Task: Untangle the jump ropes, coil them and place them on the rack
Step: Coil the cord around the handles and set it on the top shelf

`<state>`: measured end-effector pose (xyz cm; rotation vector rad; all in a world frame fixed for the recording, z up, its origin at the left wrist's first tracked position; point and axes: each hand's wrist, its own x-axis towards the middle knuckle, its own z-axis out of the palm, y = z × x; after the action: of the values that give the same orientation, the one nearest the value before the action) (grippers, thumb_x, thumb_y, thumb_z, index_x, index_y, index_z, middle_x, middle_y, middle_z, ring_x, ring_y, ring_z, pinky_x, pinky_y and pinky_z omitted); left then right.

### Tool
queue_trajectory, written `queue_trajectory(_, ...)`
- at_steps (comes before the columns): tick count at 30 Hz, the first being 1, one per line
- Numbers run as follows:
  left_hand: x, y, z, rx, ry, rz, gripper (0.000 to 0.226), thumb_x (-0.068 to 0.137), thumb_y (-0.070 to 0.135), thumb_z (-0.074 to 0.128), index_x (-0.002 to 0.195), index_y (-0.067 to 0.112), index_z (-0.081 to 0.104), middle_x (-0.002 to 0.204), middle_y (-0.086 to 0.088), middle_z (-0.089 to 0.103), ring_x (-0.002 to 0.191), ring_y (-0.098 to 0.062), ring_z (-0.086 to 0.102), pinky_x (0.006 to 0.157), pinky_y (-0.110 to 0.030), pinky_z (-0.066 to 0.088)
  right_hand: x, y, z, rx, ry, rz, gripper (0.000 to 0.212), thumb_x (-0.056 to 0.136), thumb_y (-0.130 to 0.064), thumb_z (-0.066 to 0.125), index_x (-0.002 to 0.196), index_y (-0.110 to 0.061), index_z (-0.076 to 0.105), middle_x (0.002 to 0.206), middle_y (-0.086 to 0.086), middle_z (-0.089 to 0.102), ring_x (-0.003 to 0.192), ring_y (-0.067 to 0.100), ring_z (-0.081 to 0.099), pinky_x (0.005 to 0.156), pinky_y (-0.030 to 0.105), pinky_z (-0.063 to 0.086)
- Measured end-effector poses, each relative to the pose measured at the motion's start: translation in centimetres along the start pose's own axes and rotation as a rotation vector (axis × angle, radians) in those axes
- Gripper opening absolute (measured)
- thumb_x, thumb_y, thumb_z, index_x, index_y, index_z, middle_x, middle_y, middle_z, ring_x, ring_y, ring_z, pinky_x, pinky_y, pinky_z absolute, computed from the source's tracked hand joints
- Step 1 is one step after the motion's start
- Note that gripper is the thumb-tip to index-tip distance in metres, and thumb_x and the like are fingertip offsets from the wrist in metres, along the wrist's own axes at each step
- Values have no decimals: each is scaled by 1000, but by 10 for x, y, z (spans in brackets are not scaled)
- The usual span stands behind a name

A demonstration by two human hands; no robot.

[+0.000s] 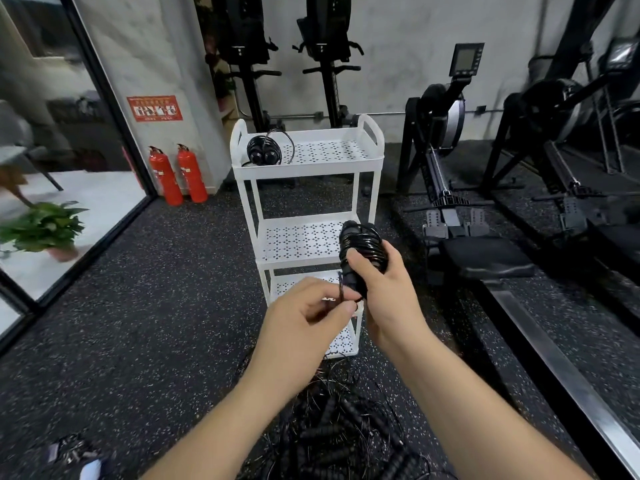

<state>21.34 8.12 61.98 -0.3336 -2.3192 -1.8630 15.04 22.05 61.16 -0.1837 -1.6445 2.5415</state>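
Done: one coiled rope (265, 151) on the rack (375, 157)
Right hand (384, 289): grips wound rope (362, 249)
Left hand (304, 317): fingers (341, 308) pinch its loose end
Left: tangled pile (339, 431) on floor

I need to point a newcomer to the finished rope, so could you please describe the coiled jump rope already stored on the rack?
Find the white three-tier plastic rack standing against the grey wall. On its top shelf, at the left end, lies a black coiled jump rope with two round handle ends facing you. Unlike the bundle in the right hand or the tangled pile on the floor, it alone rests on the rack.
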Motion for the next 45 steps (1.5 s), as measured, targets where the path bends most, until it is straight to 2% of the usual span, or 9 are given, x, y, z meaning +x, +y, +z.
queue_trajectory(2, 1, -1, 4, -94, 29, -26, 23, 100, 17, 75, 109, 37, 83, 113, 7, 73, 107, -20, 72, 104, -50, 56, -1, 2, 5, 3, 28, 0, 69, 84, -37, 87, 145, -34, 54, 130, 7, 71, 110, 23, 71, 96, 40, 59)
queue_trajectory(7, 1, -3, 1, -9, 29, 33, 23, 101, 31, 70, 120, 38, 81, 105, 13, 65, 108, -8, 65, 94, -19, 47, 2, 6, 13, -19, 50, -22, 87, 69, -50, 89, 146, -48, 49, 148, 4, 57, 127, 24, 66, 108, 51, 57)
queue_trajectory(12, 11, -5, -7, -144, 90, 24, 23, 89, 27, 81, 110, 37, 85, 104, -2, 71, 105, -30, 69, 98, -45, 59, 2, 6, 12, 109, 6, 82, 65, 90, -4, 84, 144, -22, 54, 122, 10, 74, 97, 21, 72, 77, 34, 60)
queue_trajectory(20, 17, -5, -19, -387, 56, -106, 24, 91, 17, 77, 112, 25, 86, 94, -9, 75, 81, -13, 61, 78, -22, 54, -4, 4, 17, 76, -5, 120, 52, 81, 1, 85, 124, 15, 61, 87, 16, 66, 66, 24, 62, 54, 32, 50)
queue_trajectory(26, 15, -4, -23, -224, -74, -72, 34, 90, 25, 78, 124, 25, 81, 84, -10, 77, 78, -11, 65, 89, -25, 55, 0, 2, 16, 64, 34, 149, 20, 89, -8, 85, 97, -6, 66, 80, 10, 65, 71, 24, 63, 65, 39, 51)
queue_trajectory(31, 22, -7, -21, -131, 11, -36, 28, 89, 36, 80, 116, 45, 82, 86, -9, 74, 97, -22, 71, 109, -46, 53, -3, 2, 16, -10, 19, 146, 38, 80, -18, 90, 108, -6, 66, 92, 13, 72, 78, 25, 67, 66, 40, 52)
queue_trajectory(34, 28, -9, -22, -220, 75, -62, 25, 93, 26, 81, 115, 36, 84, 100, -15, 68, 95, -10, 68, 95, -31, 54, -8, 6, 20, -78, -32, 128, 64, 71, -30, 86, 123, -3, 62, 94, 14, 71, 76, 25, 66, 63, 39, 52)
queue_trajectory(38, 33, -10, -23, -299, 133, -129, 21, 92, 19, 83, 112, 26, 86, 119, -6, 73, 110, -12, 72, 101, -27, 55, -11, 6, 17, -129, -65, 147, 48, 86, -26, 86, 123, -12, 58, 105, 14, 74, 80, 23, 70, 60, 34, 54)
queue_trajectory(45, 42, -13, -29, -308, 137, -156, 28, 91, 20, 83, 119, 20, 82, 118, 8, 78, 89, 6, 67, 80, -10, 52, -15, -1, 11, -146, -129, 167, 46, 92, -28, 82, 126, -13, 55, 105, 14, 74, 73, 17, 72, 57, 30, 55)
